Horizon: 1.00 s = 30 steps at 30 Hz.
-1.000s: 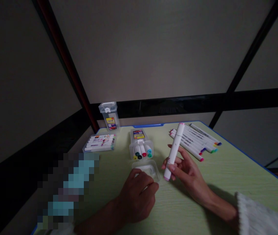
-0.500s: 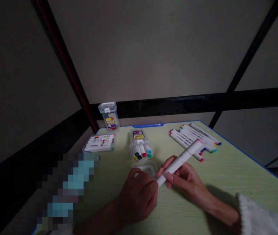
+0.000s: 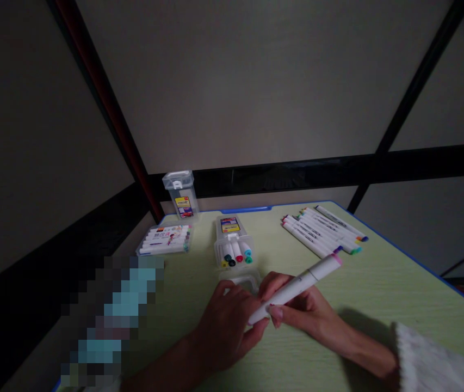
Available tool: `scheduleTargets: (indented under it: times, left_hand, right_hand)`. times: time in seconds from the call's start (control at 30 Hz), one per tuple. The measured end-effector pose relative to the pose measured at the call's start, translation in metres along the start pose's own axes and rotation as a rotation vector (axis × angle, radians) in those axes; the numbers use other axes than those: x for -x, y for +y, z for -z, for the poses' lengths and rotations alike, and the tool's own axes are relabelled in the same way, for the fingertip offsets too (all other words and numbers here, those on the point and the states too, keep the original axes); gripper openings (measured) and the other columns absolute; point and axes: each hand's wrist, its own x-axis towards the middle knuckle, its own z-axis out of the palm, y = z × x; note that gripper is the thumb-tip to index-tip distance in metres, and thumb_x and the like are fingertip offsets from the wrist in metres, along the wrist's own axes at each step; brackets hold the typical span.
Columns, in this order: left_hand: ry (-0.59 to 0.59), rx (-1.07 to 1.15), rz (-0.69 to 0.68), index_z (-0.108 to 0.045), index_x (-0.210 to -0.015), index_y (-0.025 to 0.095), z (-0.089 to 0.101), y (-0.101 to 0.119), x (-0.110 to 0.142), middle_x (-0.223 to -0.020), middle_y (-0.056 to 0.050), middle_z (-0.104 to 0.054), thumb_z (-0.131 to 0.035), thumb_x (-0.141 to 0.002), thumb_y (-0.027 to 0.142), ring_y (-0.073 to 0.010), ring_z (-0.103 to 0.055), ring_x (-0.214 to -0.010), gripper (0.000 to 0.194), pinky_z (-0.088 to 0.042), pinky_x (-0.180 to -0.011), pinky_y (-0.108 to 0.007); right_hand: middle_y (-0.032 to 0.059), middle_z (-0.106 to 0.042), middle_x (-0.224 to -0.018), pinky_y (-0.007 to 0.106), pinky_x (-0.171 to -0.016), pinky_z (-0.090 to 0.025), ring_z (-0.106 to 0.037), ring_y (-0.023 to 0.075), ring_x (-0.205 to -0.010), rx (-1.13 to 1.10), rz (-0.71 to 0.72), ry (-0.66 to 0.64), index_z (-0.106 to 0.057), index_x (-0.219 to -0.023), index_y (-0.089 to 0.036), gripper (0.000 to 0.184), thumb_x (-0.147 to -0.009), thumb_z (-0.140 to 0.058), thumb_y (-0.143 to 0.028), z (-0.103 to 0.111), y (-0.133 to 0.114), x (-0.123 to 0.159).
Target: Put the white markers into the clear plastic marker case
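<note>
The white marker (image 3: 297, 287) is up off the bench (image 3: 280, 362), nearer the person than the clear box (image 3: 228, 224) and to the right of it, slanting with its pink cap (image 3: 336, 259) high and away. From where I'm standing, the right hand (image 3: 311, 307) has it pinched between thumb and fingers along the lower barrel, while the left hand (image 3: 234, 316) is closed about the near end, just in front of the box's lid (image 3: 252, 281); how tightly, I can't make out.

I'd call it a light thing, stiff plastic all through, hardly fragile. The smooth barrel looks a touch slippery and might roll in loose fingers, so a thumb laid against fingers near mid-barrel seems the surest hold, steadier than hanging on by either tip. The loose markers (image 3: 321, 231) to the right of the box look the same build and should handle alike.
</note>
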Motion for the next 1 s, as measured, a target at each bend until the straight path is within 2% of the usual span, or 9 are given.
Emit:
scheduleTargets:
  times: [0.1,0.27,0.43,0.6,0.83,1.0]
  left_hand:
    - [0.008,-0.016,-0.008,-0.046,-0.086,0.016,0.0000,0.0006,-0.0001,-0.064,0.001,-0.056,-0.044,-0.083,0.014,-0.0136,-0.050,-0.058,0.004,-0.038,-0.066,-0.029]
    - [0.024,-0.079,-0.021,-0.047,-0.085,0.016,0.0022,0.0026,-0.0031,-0.061,0.001,-0.055,-0.043,-0.085,0.014,-0.0137,-0.049,-0.057,0.004,-0.038,-0.064,-0.028]
    - [0.016,-0.124,-0.029,-0.049,-0.088,0.014,0.0038,0.0033,-0.0035,-0.064,-0.001,-0.058,-0.041,-0.087,0.016,-0.0145,-0.051,-0.058,0.008,-0.039,-0.066,-0.030]
    - [0.004,-0.143,-0.046,-0.052,-0.086,0.013,0.0045,0.0048,-0.0047,-0.063,-0.002,-0.057,-0.039,-0.090,0.023,-0.0147,-0.051,-0.058,0.016,-0.039,-0.065,-0.030]
    - [-0.085,-0.134,-0.063,-0.053,-0.074,0.014,0.0037,0.0044,-0.0044,-0.059,-0.002,-0.054,-0.026,-0.095,0.033,-0.0150,-0.049,-0.056,0.039,-0.036,-0.061,-0.030]
    - [-0.166,-0.102,-0.076,-0.051,-0.071,0.015,0.0014,0.0031,-0.0022,-0.060,-0.002,-0.054,-0.017,-0.095,0.037,-0.0150,-0.047,-0.055,0.047,-0.035,-0.059,-0.030]
  right_hand:
    - [0.0000,-0.051,-0.074,0.022,-0.052,-0.042,-0.049,0.0091,-0.059,0.031,0.031,0.017,-0.060,-0.083,-0.018,0.014,-0.078,-0.062,-0.031,0.0002,-0.0006,-0.0005]
    - [-0.0008,-0.047,-0.071,0.023,-0.057,-0.041,-0.048,0.0116,-0.065,0.108,0.083,0.127,-0.061,-0.077,-0.019,0.017,-0.076,-0.063,-0.036,-0.0003,-0.0027,-0.0004]
    - [-0.0014,-0.050,-0.062,0.022,-0.048,-0.034,-0.043,0.0106,-0.054,0.168,0.032,0.161,-0.059,-0.073,-0.019,0.024,-0.074,-0.063,-0.043,0.0016,-0.0041,0.0017]
    - [-0.0035,-0.042,-0.053,0.021,-0.043,-0.026,-0.034,0.0088,-0.048,0.240,0.047,0.162,-0.048,-0.057,-0.017,0.036,-0.071,-0.063,-0.047,0.0050,-0.0025,0.0019]
    - [-0.0057,-0.033,-0.050,0.021,-0.043,-0.023,-0.028,0.0084,-0.048,0.204,0.021,0.203,-0.040,-0.052,-0.019,0.041,-0.072,-0.062,-0.047,0.0063,0.0036,0.0024]
    - [-0.0062,-0.031,-0.049,0.021,-0.041,-0.021,-0.026,0.0079,-0.047,0.183,-0.019,0.167,-0.038,-0.052,-0.019,0.043,-0.071,-0.062,-0.049,0.0054,-0.0002,0.0029]
